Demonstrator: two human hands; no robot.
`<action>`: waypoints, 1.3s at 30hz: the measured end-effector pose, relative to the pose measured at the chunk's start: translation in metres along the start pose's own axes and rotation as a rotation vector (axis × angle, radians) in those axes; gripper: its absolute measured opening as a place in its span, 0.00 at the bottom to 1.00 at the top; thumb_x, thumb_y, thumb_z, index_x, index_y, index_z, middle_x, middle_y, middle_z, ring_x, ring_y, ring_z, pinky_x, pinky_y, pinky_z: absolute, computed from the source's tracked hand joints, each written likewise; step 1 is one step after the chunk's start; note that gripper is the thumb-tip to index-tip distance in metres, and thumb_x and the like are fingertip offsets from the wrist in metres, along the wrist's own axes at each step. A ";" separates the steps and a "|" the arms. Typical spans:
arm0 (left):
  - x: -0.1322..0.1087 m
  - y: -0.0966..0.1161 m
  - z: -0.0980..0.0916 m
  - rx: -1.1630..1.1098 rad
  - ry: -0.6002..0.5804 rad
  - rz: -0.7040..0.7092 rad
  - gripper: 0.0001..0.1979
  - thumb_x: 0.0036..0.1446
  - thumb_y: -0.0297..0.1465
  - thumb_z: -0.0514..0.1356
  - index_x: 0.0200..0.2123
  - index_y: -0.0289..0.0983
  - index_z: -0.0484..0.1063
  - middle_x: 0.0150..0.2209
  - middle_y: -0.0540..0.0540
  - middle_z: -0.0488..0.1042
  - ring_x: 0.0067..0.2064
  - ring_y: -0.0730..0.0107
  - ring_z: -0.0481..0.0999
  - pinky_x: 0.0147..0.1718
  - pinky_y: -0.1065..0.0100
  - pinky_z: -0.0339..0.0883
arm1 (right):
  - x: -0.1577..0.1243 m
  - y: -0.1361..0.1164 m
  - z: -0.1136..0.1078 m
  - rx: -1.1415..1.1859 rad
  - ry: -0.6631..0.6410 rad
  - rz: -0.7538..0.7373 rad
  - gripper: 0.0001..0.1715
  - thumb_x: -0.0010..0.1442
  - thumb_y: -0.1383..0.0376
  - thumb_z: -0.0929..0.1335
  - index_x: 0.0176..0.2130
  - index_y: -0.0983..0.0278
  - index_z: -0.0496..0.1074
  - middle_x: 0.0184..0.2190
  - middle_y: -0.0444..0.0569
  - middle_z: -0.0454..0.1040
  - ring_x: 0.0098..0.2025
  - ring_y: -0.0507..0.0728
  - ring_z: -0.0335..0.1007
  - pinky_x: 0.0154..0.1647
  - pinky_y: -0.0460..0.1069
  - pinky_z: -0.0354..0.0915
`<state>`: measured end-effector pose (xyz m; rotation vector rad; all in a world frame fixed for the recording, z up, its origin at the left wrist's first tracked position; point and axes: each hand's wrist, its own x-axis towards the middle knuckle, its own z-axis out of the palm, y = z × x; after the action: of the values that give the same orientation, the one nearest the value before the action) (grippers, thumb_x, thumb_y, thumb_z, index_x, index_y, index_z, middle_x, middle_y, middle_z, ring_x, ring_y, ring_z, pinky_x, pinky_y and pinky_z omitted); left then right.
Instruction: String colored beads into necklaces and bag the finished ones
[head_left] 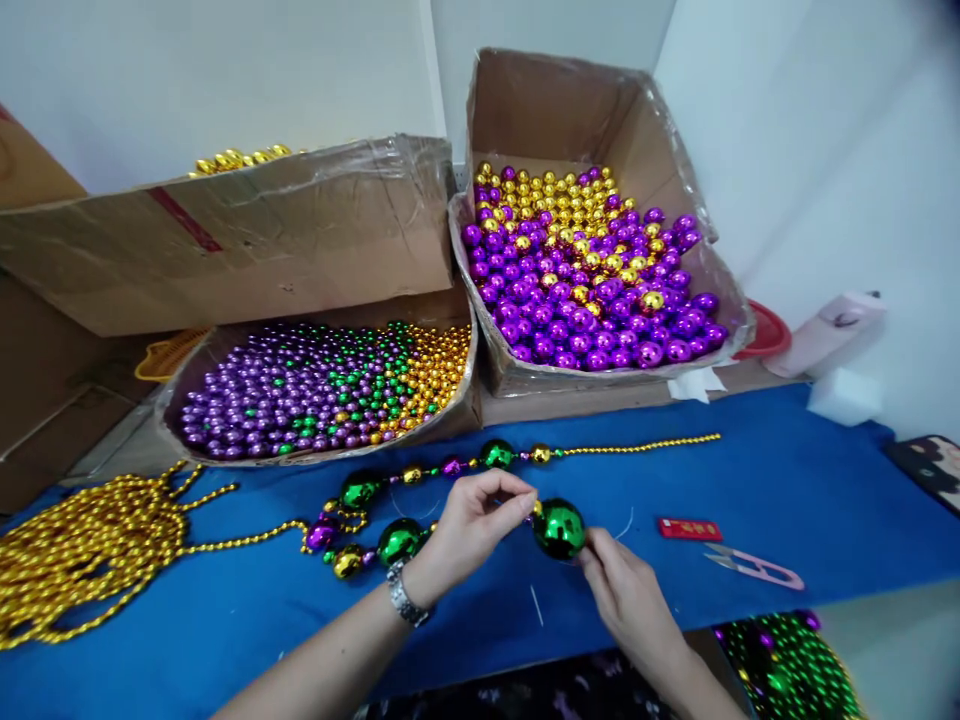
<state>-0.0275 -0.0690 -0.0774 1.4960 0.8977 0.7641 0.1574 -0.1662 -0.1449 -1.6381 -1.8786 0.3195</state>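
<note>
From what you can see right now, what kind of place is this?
Probably a small workshop for stringing bead necklaces. Cardboard boxes hold loose purple, gold and green beads, gold bead strands lie piled on the blue table, and the left hand and right hand hold a large green bead.

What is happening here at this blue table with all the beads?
A person works on a bead strand lying on the blue table. The left hand and right hand together hold a large green bead at the strand's end. Behind stand cardboard boxes of purple, gold and green beads. A heap of gold chains lies left, pink snips right.
</note>
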 end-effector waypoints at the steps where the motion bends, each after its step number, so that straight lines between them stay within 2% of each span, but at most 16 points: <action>1: 0.000 -0.006 0.004 0.043 0.004 0.037 0.09 0.56 0.35 0.60 0.33 0.33 0.74 0.32 0.44 0.75 0.33 0.69 0.73 0.33 0.69 0.66 | -0.004 0.005 0.002 -0.011 -0.014 0.001 0.12 0.66 0.66 0.56 0.36 0.62 0.66 0.26 0.46 0.72 0.27 0.53 0.72 0.26 0.45 0.66; 3: 0.000 -0.011 0.008 0.148 0.011 0.125 0.09 0.56 0.34 0.60 0.30 0.34 0.75 0.33 0.43 0.75 0.35 0.66 0.74 0.35 0.67 0.67 | -0.007 0.013 0.000 -0.031 -0.030 -0.006 0.12 0.66 0.65 0.58 0.36 0.62 0.68 0.30 0.47 0.73 0.30 0.53 0.73 0.28 0.44 0.67; 5: 0.001 -0.004 0.008 0.243 0.018 0.221 0.08 0.56 0.33 0.60 0.29 0.35 0.75 0.34 0.43 0.76 0.37 0.66 0.74 0.37 0.67 0.68 | -0.006 0.016 -0.009 -0.042 -0.027 0.004 0.12 0.65 0.65 0.58 0.40 0.62 0.70 0.36 0.49 0.74 0.34 0.53 0.74 0.34 0.45 0.69; 10: 0.012 0.049 0.009 0.357 0.020 0.449 0.04 0.56 0.31 0.61 0.32 0.37 0.75 0.36 0.44 0.76 0.40 0.66 0.75 0.41 0.67 0.68 | 0.019 -0.003 -0.036 0.104 0.017 0.001 0.17 0.66 0.65 0.59 0.53 0.62 0.66 0.46 0.52 0.72 0.47 0.55 0.70 0.47 0.48 0.67; 13: 0.019 0.073 0.015 0.314 0.029 0.490 0.05 0.55 0.30 0.61 0.31 0.36 0.75 0.35 0.44 0.76 0.38 0.67 0.75 0.39 0.68 0.69 | 0.031 -0.016 -0.040 0.183 0.013 -0.035 0.15 0.66 0.65 0.58 0.48 0.63 0.69 0.40 0.52 0.74 0.42 0.56 0.72 0.42 0.48 0.68; 15: 0.021 0.077 0.017 0.230 0.046 0.465 0.05 0.56 0.30 0.60 0.30 0.35 0.74 0.34 0.44 0.76 0.37 0.67 0.75 0.37 0.68 0.69 | 0.035 -0.019 -0.043 0.195 0.018 -0.034 0.14 0.67 0.65 0.58 0.41 0.63 0.71 0.33 0.50 0.75 0.35 0.54 0.73 0.36 0.47 0.68; 18: 0.020 0.064 0.021 0.076 0.026 0.376 0.07 0.58 0.31 0.58 0.38 0.35 0.73 0.37 0.44 0.76 0.40 0.66 0.75 0.40 0.67 0.69 | 0.039 -0.019 -0.057 0.247 0.037 0.021 0.13 0.67 0.64 0.57 0.39 0.62 0.69 0.29 0.46 0.73 0.29 0.52 0.71 0.31 0.45 0.66; 20: 0.018 0.048 0.027 0.060 -0.081 0.333 0.13 0.57 0.32 0.58 0.47 0.36 0.69 0.44 0.42 0.74 0.44 0.64 0.74 0.44 0.65 0.68 | 0.043 -0.021 -0.069 0.354 0.059 0.097 0.12 0.67 0.62 0.58 0.39 0.62 0.68 0.26 0.44 0.71 0.26 0.50 0.69 0.28 0.44 0.65; 22: 0.018 0.029 0.036 0.133 -0.227 0.336 0.20 0.55 0.32 0.61 0.51 0.37 0.67 0.48 0.41 0.72 0.48 0.62 0.72 0.48 0.63 0.65 | 0.049 -0.025 -0.079 0.494 0.072 0.155 0.12 0.67 0.60 0.58 0.39 0.62 0.67 0.23 0.42 0.68 0.24 0.49 0.67 0.26 0.43 0.64; 25: 0.018 0.002 0.051 0.312 -0.365 0.374 0.22 0.51 0.36 0.63 0.50 0.38 0.67 0.48 0.42 0.72 0.48 0.59 0.70 0.48 0.61 0.63 | 0.056 -0.033 -0.087 0.699 0.103 0.183 0.13 0.66 0.58 0.60 0.38 0.63 0.67 0.22 0.40 0.65 0.23 0.49 0.65 0.26 0.44 0.63; 30: 0.023 -0.031 0.064 0.700 -0.419 0.366 0.13 0.55 0.36 0.59 0.44 0.40 0.71 0.41 0.44 0.75 0.44 0.60 0.72 0.45 0.63 0.62 | 0.067 -0.027 -0.106 0.956 0.305 0.258 0.10 0.64 0.57 0.64 0.38 0.62 0.67 0.20 0.38 0.62 0.21 0.47 0.62 0.22 0.42 0.61; 33: 0.023 -0.038 0.056 0.832 -0.387 0.340 0.08 0.57 0.34 0.56 0.38 0.38 0.71 0.35 0.44 0.75 0.38 0.60 0.72 0.38 0.64 0.62 | 0.072 -0.006 -0.126 1.020 0.445 0.307 0.11 0.61 0.57 0.67 0.37 0.62 0.68 0.20 0.38 0.61 0.21 0.46 0.61 0.21 0.41 0.59; 35: 0.023 -0.038 0.045 0.869 -0.360 0.317 0.08 0.58 0.33 0.55 0.38 0.38 0.70 0.35 0.43 0.74 0.37 0.61 0.72 0.34 0.65 0.61 | 0.073 0.014 -0.137 1.039 0.521 0.340 0.12 0.59 0.56 0.69 0.36 0.63 0.69 0.20 0.38 0.61 0.20 0.45 0.60 0.20 0.40 0.58; 39: 0.023 -0.040 0.021 1.012 -0.339 0.248 0.09 0.60 0.36 0.52 0.37 0.38 0.68 0.34 0.44 0.72 0.35 0.62 0.70 0.31 0.66 0.59 | 0.068 0.053 -0.146 1.025 0.640 0.396 0.17 0.54 0.53 0.71 0.36 0.63 0.69 0.19 0.37 0.61 0.20 0.45 0.59 0.20 0.39 0.59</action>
<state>-0.0025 -0.0576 -0.1202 2.5662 0.8797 0.1653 0.2834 -0.1219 -0.0405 -1.1393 -0.6748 0.6803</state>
